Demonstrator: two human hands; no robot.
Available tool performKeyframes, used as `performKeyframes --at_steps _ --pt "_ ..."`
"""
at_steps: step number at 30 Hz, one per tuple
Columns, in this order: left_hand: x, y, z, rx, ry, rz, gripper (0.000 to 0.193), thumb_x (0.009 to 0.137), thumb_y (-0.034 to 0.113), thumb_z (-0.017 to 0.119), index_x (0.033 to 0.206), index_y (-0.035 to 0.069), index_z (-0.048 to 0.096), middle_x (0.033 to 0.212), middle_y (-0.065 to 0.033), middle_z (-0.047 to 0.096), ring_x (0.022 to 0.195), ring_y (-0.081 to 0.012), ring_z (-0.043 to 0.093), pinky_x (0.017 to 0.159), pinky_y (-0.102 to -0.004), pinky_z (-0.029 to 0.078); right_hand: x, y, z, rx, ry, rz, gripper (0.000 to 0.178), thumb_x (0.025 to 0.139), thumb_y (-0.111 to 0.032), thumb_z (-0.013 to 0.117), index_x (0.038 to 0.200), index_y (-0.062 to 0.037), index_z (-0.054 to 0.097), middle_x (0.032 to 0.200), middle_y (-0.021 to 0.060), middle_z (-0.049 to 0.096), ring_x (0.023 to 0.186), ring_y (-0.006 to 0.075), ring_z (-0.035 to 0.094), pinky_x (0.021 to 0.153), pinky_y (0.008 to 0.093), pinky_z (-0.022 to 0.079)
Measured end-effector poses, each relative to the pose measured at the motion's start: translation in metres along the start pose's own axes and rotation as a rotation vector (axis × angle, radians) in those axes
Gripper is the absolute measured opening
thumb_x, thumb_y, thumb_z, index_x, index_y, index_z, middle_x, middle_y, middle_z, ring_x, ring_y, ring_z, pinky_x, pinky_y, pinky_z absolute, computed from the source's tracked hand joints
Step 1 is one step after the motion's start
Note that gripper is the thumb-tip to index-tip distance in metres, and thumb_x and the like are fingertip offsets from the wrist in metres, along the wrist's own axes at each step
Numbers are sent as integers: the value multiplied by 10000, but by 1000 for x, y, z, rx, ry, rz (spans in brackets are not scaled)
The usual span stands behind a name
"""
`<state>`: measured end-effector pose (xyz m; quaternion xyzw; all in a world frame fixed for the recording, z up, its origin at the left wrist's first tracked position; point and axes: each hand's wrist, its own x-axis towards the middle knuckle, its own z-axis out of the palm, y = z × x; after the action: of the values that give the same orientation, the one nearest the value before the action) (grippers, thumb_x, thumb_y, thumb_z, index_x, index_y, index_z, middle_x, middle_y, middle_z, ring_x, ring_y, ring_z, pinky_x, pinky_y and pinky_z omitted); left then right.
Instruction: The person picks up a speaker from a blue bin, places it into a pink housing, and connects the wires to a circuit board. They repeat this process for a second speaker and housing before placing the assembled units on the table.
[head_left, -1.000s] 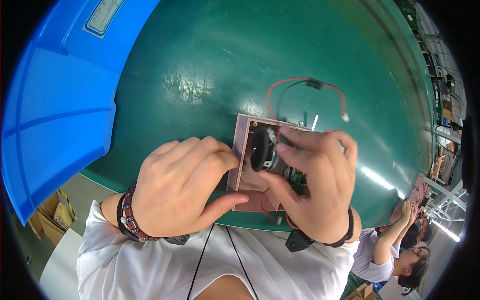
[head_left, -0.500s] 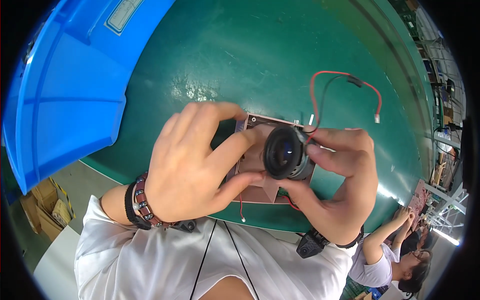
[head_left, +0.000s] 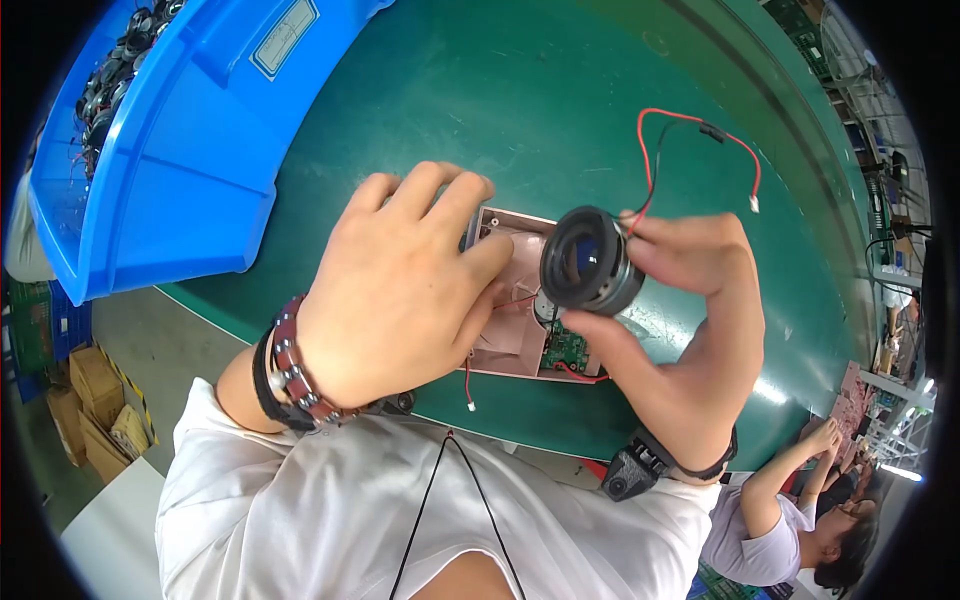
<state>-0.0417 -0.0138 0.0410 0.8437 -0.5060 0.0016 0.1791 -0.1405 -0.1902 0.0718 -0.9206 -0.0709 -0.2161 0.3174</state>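
Note:
A small round black speaker [head_left: 592, 262] is pinched between the thumb and fingers of my right hand [head_left: 690, 320], raised above a pink plastic housing [head_left: 520, 368]. Its cone is turned toward my left. From its rim a red and black wire [head_left: 640, 135] loops away to a white plug on the table. My left hand [head_left: 400, 285] is closed around the left wall of the housing, its fingertips partly inside. Within the housing lie a green circuit board [head_left: 566, 347] and thin red wires. The speaker and both hands hide part of the interior.
A blue bin [head_left: 190, 180] with several loose speakers [head_left: 118, 75] stands at the left on the green table [head_left: 480, 90]. Cardboard boxes [head_left: 95, 390] lie on the floor at lower left. Another person [head_left: 790, 525] works at the right.
My right hand has lifted the speaker slightly up and right, uncovering the circuit board. My left hand's fingers have shifted on the housing. More of the bin's contents shows as the view moved.

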Motion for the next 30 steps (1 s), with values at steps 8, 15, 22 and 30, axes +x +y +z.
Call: performKeyframes --at_steps 8,15,22,30 --pt "-1 -7 6 -142 209 -4 133 750 99 661 761 30 548 1089 -131 616 1020 -314 580 806 -404 441 8 16 8 -16 33 -7 463 593 -10 834 969 -5 564 975 115 583 981 255 596 848 355 464" --pt "-17 -32 -14 -155 52 -338 171 798 138 662 819 40 524 881 -98 632 840 -266 607 611 -329 456 8 24 15 8 77 -19 455 601 -23 836 968 -12 567 977 117 584 980 249 596 845 354 461" --pt "-15 -33 -12 105 201 -199 137 777 88 659 852 49 550 886 -78 620 820 -273 590 690 -356 452 9 19 19 3 21 -36 456 597 -50 842 962 -19 570 982 120 606 955 256 599 844 359 447" --pt "-25 -26 -20 -119 145 -31 294 755 282 693 852 47 546 922 -61 614 776 -278 576 697 -383 415 10 13 33 -97 -98 -55 439 580 -154 849 925 -42 601 947 79 655 860 225 596 808 355 361"
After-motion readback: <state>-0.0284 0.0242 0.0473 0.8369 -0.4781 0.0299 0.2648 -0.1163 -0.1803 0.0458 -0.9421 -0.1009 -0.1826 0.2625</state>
